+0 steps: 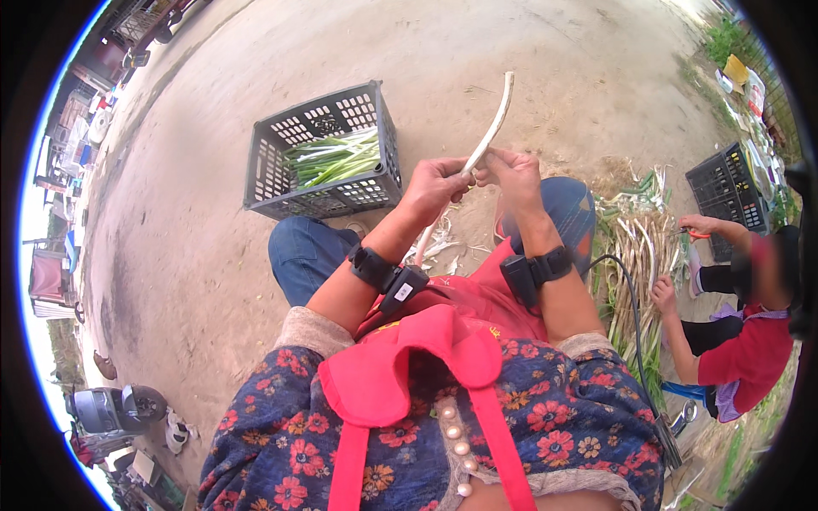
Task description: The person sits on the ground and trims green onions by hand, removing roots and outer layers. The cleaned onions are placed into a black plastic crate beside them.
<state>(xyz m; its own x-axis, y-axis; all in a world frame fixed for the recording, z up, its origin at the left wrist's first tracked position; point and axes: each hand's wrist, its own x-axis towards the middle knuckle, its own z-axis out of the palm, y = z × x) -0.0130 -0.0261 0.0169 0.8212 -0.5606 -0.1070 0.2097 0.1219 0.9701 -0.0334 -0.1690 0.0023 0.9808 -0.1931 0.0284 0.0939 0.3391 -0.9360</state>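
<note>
My left hand (441, 185) grips a long pale stalk (495, 124), which looks like a green onion or garlic stalk; its upper end curves up above both hands. Close beside it, the fingers of my right hand (511, 172) pinch at the stalk's surface. Below, the stalk's pinkish lower part runs down toward my red apron. Pale peelings (444, 246) lie on the ground between my knees. Ahead to the left, a black plastic crate (319, 203) holds green and white stalks (339, 156).
A pile of unpeeled stalks (629, 268) lies to my right. Beyond it sits another person (744, 364) in red, with red-handled cutters (696, 235) in one hand. Another black crate (725, 191) stands near them. A scooter (112, 409) is parked at the far left.
</note>
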